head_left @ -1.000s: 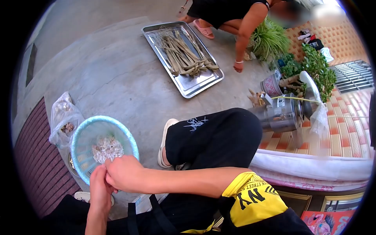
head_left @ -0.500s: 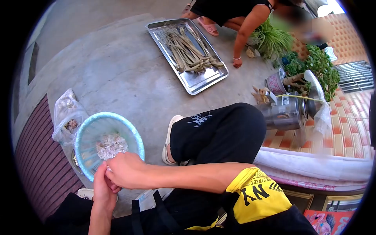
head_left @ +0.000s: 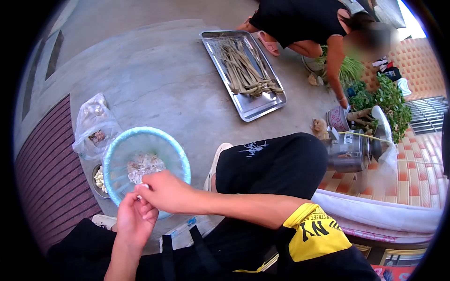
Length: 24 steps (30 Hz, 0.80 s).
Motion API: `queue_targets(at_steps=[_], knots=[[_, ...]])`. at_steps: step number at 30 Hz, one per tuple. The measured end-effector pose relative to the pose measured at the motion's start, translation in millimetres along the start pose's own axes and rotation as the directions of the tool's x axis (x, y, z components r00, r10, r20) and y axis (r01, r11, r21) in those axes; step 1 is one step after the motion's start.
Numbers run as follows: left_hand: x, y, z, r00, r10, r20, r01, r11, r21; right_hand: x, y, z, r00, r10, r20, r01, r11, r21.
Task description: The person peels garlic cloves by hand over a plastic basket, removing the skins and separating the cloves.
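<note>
Both of my hands meet over the near rim of a light-blue plastic basket (head_left: 110, 161). My right hand (head_left: 168, 191) is closed in a pinch around a small white garlic clove (head_left: 144, 186), mostly covered by the fingers. My left hand (head_left: 137, 220) has curled fingers pressed against the same clove from below. Papery garlic skins (head_left: 145, 166) lie in a heap at the bottom of the basket. To its left, a metal bowl (head_left: 97, 191) holds peeled white cloves. Behind that bowl sits a clear plastic bag (head_left: 96, 124) with garlic bulbs and darker bits in it.
A steel tray (head_left: 253, 111) with dried stalks (head_left: 246, 70) lies farther off on the concrete floor. Beyond it a person in black (head_left: 300, 21) crouches, reaching toward a flower pot (head_left: 337, 118). A metal canister (head_left: 349, 150) stands right of my knee.
My view has shifted, so the basket and tray sit farther right and lower. The white clove shows more between my fingers. The other person's arm has moved from the floor to the pot.
</note>
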State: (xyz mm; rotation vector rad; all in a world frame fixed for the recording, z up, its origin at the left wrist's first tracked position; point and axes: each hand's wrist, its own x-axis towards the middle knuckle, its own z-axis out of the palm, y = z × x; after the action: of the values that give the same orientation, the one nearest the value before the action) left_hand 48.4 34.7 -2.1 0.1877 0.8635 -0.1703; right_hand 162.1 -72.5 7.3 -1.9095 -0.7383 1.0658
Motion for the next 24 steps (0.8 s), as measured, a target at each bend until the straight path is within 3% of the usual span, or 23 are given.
queue_targets(at_steps=[3, 6, 8, 13, 16, 17, 19, 21, 23, 24], knots=[[1.5, -1.6, -12.3, 0.993, 0.072, 0.090, -0.067, 0.996, -0.062, 4.5, 1.8, 3.2, 0.998, -0.054, -0.034, 0.052, 0.998, -0.045], [-3.4, -1.2, -4.4, 0.992, 0.121, -0.025, -0.121, 0.993, -0.001, 6.4, 7.8, 5.6, 0.998, -0.028, -0.051, 0.031, 0.997, 0.069], [-5.6, -1.3, 1.8, 0.968, 0.246, -0.047, -0.229, 0.947, 0.226, 3.1, 4.6, 3.0, 0.998, -0.009, -0.060, 0.015, 0.996, 0.093], [-5.4, -2.3, 7.4, 0.952, 0.303, -0.048, -0.283, 0.927, 0.245, 1.4, 2.6, -4.9, 0.995, 0.098, 0.008, -0.098, 0.978, 0.184], [-2.5, 0.4, 4.3, 0.956, 0.294, -0.007, -0.286, 0.934, 0.213, 1.2, -2.2, -13.2, 0.972, 0.227, 0.059, -0.233, 0.913, 0.333], [-3.9, 2.3, 9.5, 0.947, 0.320, -0.032, -0.305, 0.926, 0.222, 1.9, -3.1, -17.9, 0.971, 0.231, 0.067, -0.240, 0.909, 0.341], [-5.7, 2.8, 17.7, 0.934, 0.355, -0.026, -0.341, 0.914, 0.218, 1.8, 4.3, -15.8, 0.985, 0.172, 0.007, -0.149, 0.832, 0.535], [-4.0, 5.6, 17.3, 0.932, 0.361, -0.025, -0.346, 0.910, 0.228, 0.4, 1.3, -21.4, 0.988, 0.152, -0.019, -0.123, 0.864, 0.489], [-4.5, 5.8, 14.7, 0.936, 0.351, -0.019, -0.338, 0.913, 0.230, -1.9, 1.2, -23.9, 0.987, 0.064, -0.148, -0.008, 0.937, 0.350], [-4.5, 6.2, 14.6, 0.941, 0.338, -0.009, -0.326, 0.915, 0.236, -3.1, -1.9, -26.3, 0.981, 0.078, -0.179, -0.032, 0.968, 0.248]])
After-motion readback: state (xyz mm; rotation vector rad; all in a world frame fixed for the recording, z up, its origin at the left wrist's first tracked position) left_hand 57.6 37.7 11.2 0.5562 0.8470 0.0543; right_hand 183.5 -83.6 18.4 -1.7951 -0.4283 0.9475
